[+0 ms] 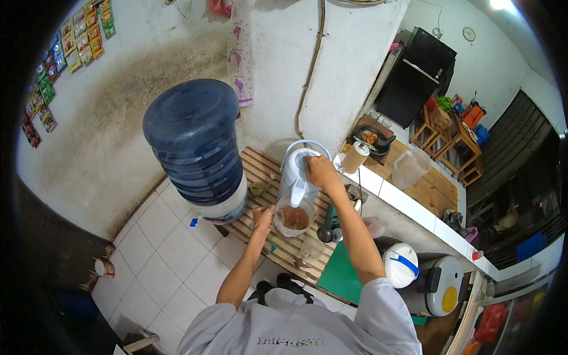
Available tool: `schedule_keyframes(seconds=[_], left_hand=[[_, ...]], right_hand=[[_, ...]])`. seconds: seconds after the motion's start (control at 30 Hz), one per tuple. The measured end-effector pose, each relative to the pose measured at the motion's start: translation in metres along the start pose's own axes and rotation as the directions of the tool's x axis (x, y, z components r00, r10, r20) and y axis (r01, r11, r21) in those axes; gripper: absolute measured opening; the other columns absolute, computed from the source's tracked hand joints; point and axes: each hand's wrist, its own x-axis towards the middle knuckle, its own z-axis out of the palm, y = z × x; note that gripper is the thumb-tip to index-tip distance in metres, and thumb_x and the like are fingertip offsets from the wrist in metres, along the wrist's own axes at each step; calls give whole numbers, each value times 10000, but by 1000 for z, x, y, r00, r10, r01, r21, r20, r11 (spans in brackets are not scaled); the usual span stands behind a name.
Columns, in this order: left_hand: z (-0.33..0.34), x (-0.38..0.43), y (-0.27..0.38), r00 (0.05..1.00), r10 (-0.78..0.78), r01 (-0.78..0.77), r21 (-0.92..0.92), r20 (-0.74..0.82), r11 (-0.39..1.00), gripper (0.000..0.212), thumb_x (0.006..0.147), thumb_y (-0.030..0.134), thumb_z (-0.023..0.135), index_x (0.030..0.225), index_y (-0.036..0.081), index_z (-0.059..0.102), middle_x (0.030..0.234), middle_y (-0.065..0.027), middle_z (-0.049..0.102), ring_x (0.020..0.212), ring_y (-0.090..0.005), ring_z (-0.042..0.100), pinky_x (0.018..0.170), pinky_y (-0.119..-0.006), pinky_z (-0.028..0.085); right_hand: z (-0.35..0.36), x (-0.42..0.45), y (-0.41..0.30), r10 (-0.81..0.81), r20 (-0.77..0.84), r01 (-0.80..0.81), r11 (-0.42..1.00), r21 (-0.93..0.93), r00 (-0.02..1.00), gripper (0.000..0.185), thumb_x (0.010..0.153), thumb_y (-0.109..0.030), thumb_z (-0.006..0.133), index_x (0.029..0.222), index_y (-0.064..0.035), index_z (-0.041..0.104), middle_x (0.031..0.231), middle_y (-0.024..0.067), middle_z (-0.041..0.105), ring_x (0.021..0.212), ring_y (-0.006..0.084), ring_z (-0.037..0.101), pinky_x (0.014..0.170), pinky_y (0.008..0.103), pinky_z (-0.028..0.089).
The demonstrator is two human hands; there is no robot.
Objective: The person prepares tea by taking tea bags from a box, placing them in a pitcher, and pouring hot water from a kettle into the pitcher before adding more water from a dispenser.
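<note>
A pale blue pump thermos (291, 173) stands upright on a slatted wooden bench (284, 257) before me. My right hand (321, 172) presses on its lid, over the round pump button. Directly under the spout is a clear pitcher (293, 217) with reddish-brown contents. My left hand (262, 218) is closed at the pitcher's left side, apparently around its handle; the grip itself is partly hidden. An empty-looking clear cup (312, 248) sits nearer to me, and a dark green ladle-like utensil (327, 226) lies to the right of the pitcher.
A large blue water jug (193, 151) on a dispenser stands left of the bench. To the right are a tiled ledge (406, 206) with a tan canister (355, 158), a translucent pitcher (410, 167), a stone mortar (372, 138), a green board (344, 273) and a white-lidded container (400, 265).
</note>
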Motion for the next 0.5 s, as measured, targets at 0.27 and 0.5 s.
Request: schedule_keyframes(seconds=[0.27, 0.5], left_hand=[[-4, 3, -4, 1000, -13, 14, -15, 20, 1000, 237, 771, 86, 688, 608, -22, 552, 632, -24, 536, 588, -114, 448, 534, -331, 374], [3, 2, -2, 999, 34, -34, -7, 13, 999, 356, 759, 72, 680, 514, 59, 422, 551, 37, 413, 517, -84, 341, 474, -327, 285]], right_hand=[[-1, -1, -5, 79, 53, -75, 994, -74, 995, 353, 735, -54, 539, 1059, -62, 678, 825, 220, 665, 826, 388, 638, 963, 482, 432], [5, -9, 1, 46, -11, -46, 997, -54, 999, 270, 696, -116, 609, 955, -55, 657, 774, 165, 669, 815, 337, 654, 1013, 509, 377]])
